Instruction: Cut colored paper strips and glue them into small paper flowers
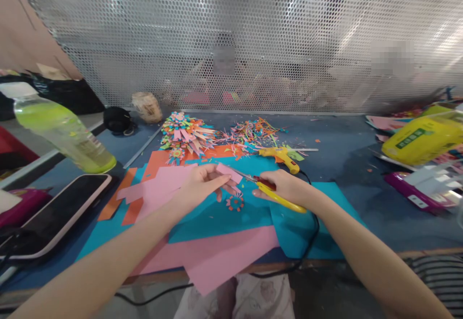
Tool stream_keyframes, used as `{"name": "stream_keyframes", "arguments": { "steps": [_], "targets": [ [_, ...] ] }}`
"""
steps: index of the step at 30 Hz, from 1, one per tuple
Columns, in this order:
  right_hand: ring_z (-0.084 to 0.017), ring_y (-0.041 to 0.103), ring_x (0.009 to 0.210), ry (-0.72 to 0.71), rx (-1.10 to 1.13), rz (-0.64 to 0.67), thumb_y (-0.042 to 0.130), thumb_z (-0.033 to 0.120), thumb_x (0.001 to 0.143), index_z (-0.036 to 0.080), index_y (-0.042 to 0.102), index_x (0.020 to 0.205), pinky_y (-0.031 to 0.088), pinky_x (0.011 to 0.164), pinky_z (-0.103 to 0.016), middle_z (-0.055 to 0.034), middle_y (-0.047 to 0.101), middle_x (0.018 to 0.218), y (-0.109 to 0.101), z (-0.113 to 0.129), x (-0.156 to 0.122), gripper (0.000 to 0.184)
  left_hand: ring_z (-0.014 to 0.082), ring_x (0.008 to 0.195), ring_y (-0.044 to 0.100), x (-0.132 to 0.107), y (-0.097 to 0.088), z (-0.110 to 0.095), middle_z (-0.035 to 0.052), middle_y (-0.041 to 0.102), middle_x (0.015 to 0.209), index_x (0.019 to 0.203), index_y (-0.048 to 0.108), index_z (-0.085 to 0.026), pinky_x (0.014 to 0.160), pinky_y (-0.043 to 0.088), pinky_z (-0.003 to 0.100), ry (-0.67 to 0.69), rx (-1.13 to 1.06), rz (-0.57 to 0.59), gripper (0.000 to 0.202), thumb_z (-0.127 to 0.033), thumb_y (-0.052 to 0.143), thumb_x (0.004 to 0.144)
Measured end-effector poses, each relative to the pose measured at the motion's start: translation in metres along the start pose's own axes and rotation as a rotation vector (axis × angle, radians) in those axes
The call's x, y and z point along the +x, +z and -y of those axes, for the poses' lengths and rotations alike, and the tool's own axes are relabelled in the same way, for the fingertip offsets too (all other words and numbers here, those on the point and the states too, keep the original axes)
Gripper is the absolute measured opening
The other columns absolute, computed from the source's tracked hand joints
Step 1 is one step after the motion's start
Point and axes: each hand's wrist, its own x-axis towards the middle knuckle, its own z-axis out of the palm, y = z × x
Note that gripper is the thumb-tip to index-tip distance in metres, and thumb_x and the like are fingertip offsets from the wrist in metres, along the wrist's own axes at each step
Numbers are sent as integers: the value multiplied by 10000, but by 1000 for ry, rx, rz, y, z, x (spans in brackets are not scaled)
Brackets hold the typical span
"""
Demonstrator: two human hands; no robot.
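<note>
Left hand (202, 184) pinches a small pink paper strip (229, 172) between thumb and fingertips, its free end pointing toward the right hand. Right hand (285, 187) closed through the handles of yellow scissors (275, 194); blades aim left at the strip's near end, tips just touching or just short of it, cannot tell which. Strip's long axis runs roughly in line with the blades. Below the two hands, a small orange paper flower (235, 203) on teal sheets (231, 217). Beyond the right hand, a yellow glue gun (280, 156); beyond the left, a heap of cut paper pieces (188, 135) on the worktop (347, 164).
</note>
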Motion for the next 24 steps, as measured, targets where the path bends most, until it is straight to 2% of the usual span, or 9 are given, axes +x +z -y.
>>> {"name": "stream_keyframes", "arguments": {
  "steps": [6, 11, 19, 24],
  "targets": [
    [-70, 264, 472, 5, -7, -7, 494, 483, 749, 175, 339, 553, 184, 450, -220, 55, 274, 494, 0, 1, 0, 397, 116, 492, 609, 1, 0, 2, 60, 707, 751, 737, 608, -144, 397, 416, 189, 7, 0, -2, 95, -228, 598, 694],
    [-69, 243, 472, 35, -19, -64, 483, 513, 746, 178, 315, 539, 183, 451, -221, 57, 255, 490, -2, 0, 1, 427, 145, 553, 634, 6, -3, 13, 78, 702, 761, 734, 591, -138, 415, 441, 205, 43, -39, 62, 169, -305, 605, 716],
    [-90, 361, 492, 151, -45, -113, 466, 575, 733, 179, 422, 623, 220, 463, -225, 30, 406, 538, -3, -7, 4, 413, 185, 716, 662, 8, -10, 19, 77, 699, 830, 778, 592, -153, 448, 453, 201, 103, -77, -56, 195, -342, 602, 727],
    [-102, 407, 506, 142, 3, -87, 456, 570, 747, 181, 449, 672, 245, 475, -229, 20, 448, 567, -7, -5, 2, 396, 206, 737, 664, 9, -10, 19, 93, 690, 879, 785, 600, -147, 428, 442, 201, 81, -120, -80, 210, -345, 610, 717]
  ]
}}
